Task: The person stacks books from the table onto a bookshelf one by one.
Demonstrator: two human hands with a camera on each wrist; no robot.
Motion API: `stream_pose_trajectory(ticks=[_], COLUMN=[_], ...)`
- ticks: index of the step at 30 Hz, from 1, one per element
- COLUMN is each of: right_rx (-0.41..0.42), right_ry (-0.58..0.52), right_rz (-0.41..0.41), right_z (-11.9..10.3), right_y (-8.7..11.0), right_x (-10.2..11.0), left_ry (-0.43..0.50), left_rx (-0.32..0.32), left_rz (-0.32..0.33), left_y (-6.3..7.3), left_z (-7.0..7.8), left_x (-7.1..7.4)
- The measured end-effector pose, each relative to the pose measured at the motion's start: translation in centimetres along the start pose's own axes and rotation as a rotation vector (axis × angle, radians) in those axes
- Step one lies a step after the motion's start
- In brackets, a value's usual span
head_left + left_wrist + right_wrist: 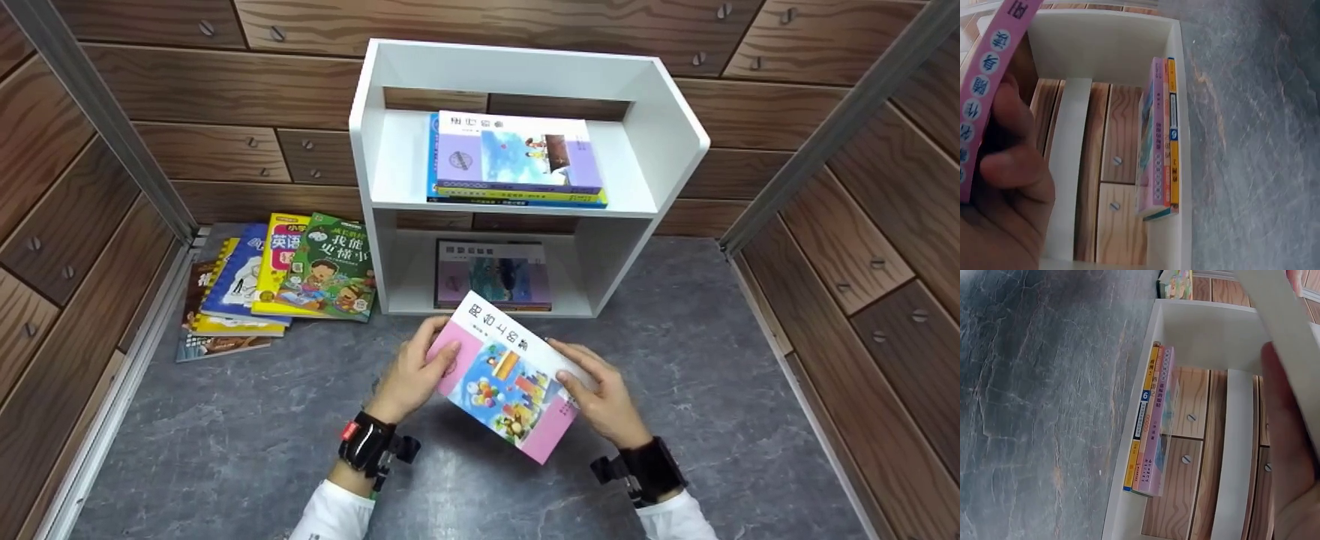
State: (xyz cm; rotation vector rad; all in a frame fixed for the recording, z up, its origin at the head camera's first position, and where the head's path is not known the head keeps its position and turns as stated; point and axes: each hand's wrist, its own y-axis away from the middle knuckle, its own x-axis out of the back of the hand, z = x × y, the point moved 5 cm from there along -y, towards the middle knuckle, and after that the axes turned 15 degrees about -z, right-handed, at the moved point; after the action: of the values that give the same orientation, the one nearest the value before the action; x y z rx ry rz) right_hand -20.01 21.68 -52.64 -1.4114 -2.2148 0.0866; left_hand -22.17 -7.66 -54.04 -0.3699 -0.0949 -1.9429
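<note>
A pink and white paperback book (510, 375) with a colourful cover picture is held tilted above the floor, in front of the shelf. My left hand (416, 367) grips its left end, thumb on the cover. At the right end my right hand (604, 394) holds it the same way, thumb on top and fingers beneath. Its pink spine (988, 95) shows in the left wrist view. Behind it stands a white two-tier shelf (679, 135). A stack of books (521, 154) lies flat on the upper tier, and a smaller stack (491, 274) lies on the lower tier.
Left of the shelf, several overlapping books (326, 270) lie fanned on the grey floor (720, 375). Wood-patterned walls (877, 187) enclose the space, with metal rails (112, 120) along the corners. Both wrists wear strapped cameras.
</note>
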Motion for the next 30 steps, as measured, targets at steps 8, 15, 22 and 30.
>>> stream_pose_trajectory(ticks=[8,15,22,30], right_rx=[-0.053,-0.129,-0.191,-0.212], right_ry=[-0.096,-0.221,-0.296,-0.276], right_rz=[0.124,0.23,0.235,0.206], right_z=[0.4,0.7,0.6,-0.1], right_y=[-0.2,0.1,0.2,0.2], right_x=[0.7,0.7,-0.7,-3.1], left_ry=[0.053,0.09,0.139,0.198], left_rx=[-0.064,-0.14,-0.124,-0.08], left_rz=[0.062,0.161,0.289,0.411], left_y=[0.4,0.6,0.9,1.2], left_z=[0.7,1.6,1.9,1.7], left_x=[-0.6,-0.3,-0.5,-1.6])
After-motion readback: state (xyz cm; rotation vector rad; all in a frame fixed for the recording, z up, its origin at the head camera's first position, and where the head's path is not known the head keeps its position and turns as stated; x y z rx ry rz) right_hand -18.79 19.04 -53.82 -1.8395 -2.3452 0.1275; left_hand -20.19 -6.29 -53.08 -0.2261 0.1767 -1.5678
